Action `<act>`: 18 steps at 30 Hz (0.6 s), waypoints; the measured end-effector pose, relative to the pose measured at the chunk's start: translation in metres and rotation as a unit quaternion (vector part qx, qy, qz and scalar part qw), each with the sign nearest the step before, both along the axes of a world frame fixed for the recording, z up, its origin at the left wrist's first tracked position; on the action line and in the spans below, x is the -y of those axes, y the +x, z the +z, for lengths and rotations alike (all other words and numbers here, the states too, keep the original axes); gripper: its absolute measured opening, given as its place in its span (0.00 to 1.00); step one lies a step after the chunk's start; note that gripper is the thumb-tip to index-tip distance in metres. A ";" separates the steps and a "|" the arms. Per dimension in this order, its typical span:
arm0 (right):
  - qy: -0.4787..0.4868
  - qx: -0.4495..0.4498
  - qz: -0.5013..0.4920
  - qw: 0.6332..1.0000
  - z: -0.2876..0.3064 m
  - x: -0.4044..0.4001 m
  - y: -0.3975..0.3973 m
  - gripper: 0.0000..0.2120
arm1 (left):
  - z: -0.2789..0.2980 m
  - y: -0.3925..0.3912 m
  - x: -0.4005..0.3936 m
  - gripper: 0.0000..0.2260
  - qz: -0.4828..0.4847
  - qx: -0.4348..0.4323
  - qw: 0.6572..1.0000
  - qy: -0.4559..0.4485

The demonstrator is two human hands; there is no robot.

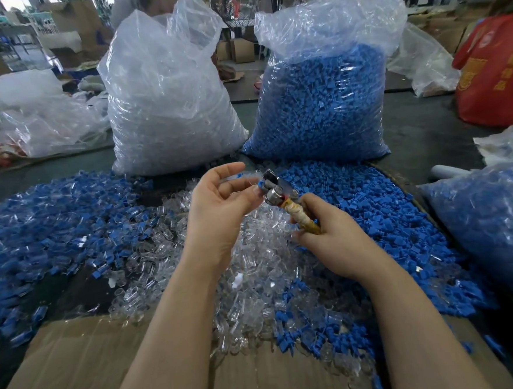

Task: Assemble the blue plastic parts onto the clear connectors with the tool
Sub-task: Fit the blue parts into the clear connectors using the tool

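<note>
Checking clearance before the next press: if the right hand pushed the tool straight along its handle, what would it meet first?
Probably the left hand: the tool in the right hand already has its metal head at the thumb tip.

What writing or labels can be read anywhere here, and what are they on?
None can be read.
Red garment at far right: yellow characters and a round emblem, too blurred to read.
Bag of clear connectors, bag of blue parts, tool, cardboard: no text visible.
</note>
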State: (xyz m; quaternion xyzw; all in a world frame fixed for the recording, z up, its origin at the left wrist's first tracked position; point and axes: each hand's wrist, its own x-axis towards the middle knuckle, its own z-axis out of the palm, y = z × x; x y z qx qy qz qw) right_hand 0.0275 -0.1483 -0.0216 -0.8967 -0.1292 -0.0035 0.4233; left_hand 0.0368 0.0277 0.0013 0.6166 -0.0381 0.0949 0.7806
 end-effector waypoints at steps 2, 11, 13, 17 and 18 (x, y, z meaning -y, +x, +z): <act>-0.008 0.013 -0.005 1.000 0.000 -0.001 -0.001 0.08 | 0.000 0.000 0.000 0.17 0.001 -0.002 1.000 0.005; -0.054 0.047 -0.029 0.997 -0.001 -0.001 -0.001 0.08 | 0.001 -0.001 0.001 0.16 0.000 -0.010 1.000 0.028; -0.067 0.054 -0.035 0.996 -0.001 -0.002 -0.001 0.08 | 0.001 -0.001 0.002 0.16 0.000 -0.013 1.000 0.024; -0.081 0.052 -0.034 0.995 -0.001 -0.002 0.000 0.08 | 0.001 -0.001 0.001 0.15 -0.005 -0.022 0.999 0.043; -0.083 0.049 -0.031 0.995 -0.001 -0.002 0.000 0.08 | 0.001 -0.001 0.001 0.15 -0.008 -0.026 0.998 0.052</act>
